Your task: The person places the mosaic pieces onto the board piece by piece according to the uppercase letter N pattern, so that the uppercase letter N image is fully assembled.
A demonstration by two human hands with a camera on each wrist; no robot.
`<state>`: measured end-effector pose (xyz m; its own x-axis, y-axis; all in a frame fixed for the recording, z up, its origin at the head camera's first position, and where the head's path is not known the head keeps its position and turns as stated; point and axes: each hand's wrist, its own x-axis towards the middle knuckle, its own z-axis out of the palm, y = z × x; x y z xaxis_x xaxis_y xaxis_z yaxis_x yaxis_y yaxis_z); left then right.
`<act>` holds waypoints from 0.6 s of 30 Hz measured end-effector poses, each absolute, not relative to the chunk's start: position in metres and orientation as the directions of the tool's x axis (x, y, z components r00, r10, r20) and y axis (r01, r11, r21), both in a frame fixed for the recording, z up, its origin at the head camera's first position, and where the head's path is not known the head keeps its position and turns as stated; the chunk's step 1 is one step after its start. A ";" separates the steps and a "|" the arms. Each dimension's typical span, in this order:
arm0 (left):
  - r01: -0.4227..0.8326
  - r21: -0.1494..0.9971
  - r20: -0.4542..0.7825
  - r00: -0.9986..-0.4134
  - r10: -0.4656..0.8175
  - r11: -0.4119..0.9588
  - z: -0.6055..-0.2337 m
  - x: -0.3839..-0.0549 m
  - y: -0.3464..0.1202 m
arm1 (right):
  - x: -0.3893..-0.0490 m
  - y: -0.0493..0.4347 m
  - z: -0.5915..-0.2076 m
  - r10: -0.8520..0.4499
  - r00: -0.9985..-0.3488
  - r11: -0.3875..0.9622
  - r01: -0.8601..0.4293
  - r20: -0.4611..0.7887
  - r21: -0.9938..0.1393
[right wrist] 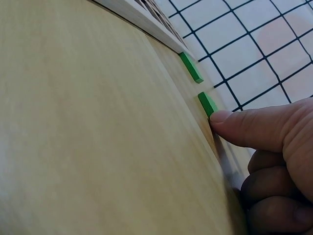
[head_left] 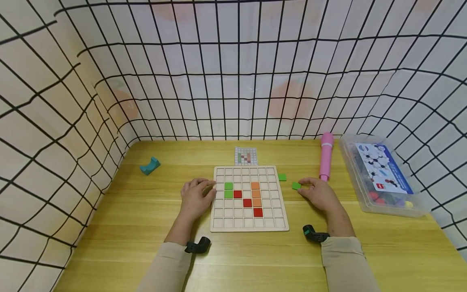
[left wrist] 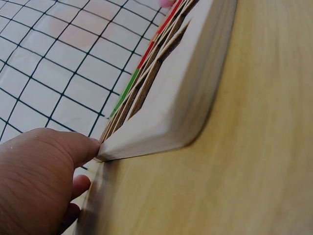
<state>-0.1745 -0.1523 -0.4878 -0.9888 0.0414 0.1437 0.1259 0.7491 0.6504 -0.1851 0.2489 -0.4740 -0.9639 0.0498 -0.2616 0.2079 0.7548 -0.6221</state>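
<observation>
A square wooden grid board (head_left: 248,223) lies flat, with green tiles (head_left: 228,190), red tiles (head_left: 247,202) and a column of orange tiles (head_left: 256,194) in its cells. Beside its left edge rests my left hand (head_left: 194,198), fingers loosely bent. In the left wrist view the thumb (left wrist: 85,147) touches the board's side. Right of the board, my right hand (head_left: 319,194) pinches a loose green tile (head_left: 296,185) at its right end, thumb and index finger on it. Another green tile (head_left: 282,177) lies next to the board's right edge.
A small printed pattern card (head_left: 246,156) lies behind the board. At the right are a pink stick-shaped object (head_left: 326,158) and a clear plastic box (head_left: 383,174). A teal curved piece (head_left: 150,166) sits at the left. Black wire grid panels (head_left: 238,75) enclose the table.
</observation>
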 end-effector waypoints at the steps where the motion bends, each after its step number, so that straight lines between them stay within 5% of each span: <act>1: 0.126 0.651 0.143 -0.989 0.041 0.748 -0.488 -0.174 -0.152 | -0.185 0.249 -0.474 0.049 -0.964 0.756 0.206 -0.261 -0.621; 18: 0.128 0.648 0.145 -0.989 0.044 0.751 -0.488 -0.174 -0.152 | -0.182 0.238 -0.467 0.005 -0.976 0.734 0.152 -0.218 -0.662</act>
